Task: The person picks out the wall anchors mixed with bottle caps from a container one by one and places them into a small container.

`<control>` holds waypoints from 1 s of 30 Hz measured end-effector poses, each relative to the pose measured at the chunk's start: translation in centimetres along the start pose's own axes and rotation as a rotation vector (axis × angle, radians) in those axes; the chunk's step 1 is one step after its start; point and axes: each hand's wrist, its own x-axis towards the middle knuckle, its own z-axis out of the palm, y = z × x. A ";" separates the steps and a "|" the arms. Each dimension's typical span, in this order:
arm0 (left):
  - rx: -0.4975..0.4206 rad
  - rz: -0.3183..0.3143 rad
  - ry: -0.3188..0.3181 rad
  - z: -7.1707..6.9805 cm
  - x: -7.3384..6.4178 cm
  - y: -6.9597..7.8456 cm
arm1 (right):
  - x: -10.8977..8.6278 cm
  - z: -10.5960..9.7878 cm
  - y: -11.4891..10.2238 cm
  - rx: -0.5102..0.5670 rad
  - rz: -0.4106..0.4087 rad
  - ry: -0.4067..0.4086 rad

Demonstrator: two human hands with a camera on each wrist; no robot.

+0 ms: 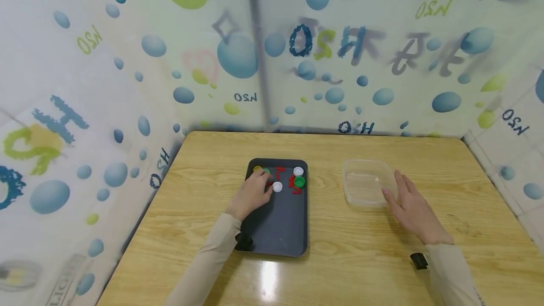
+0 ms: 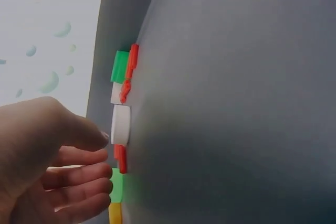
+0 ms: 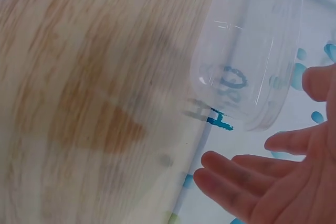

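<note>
My left hand (image 1: 251, 196) reaches over the upper left of the dark grey tray (image 1: 280, 235), fingers loosely bent. Beside its fingertips lie a white bottle cap (image 1: 277, 187) and a green bottle cap (image 1: 266, 171). The left wrist view shows nothing between the thumb and fingers, with the white cap (image 2: 121, 124) just past the thumb tip. My right hand (image 1: 418, 214) is at the right side of a clear plastic container (image 1: 365, 201), thumb over its near right corner. In the right wrist view its fingers (image 3: 236, 174) are spread and relaxed beside the container wall.
Another white cap (image 1: 298, 171), a second green cap (image 1: 299, 182) and several small red pieces (image 1: 296, 191) lie at the tray's upper right. A yellow cap (image 1: 257, 168) sits in its far left corner. Patterned walls border the wooden table (image 1: 331, 268).
</note>
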 end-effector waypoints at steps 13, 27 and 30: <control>-0.023 -0.031 -0.087 0.1 0.7 -0.9 | 0.1 0.8 -0.1 -0.027 -0.023 -0.008; -0.042 -0.069 -0.053 0.2 1.7 -1.1 | -0.1 1.0 0.4 -0.058 -0.054 0.017; -0.033 -0.072 -0.062 0.3 1.9 -1.2 | 0.0 1.1 0.4 -0.058 -0.056 0.025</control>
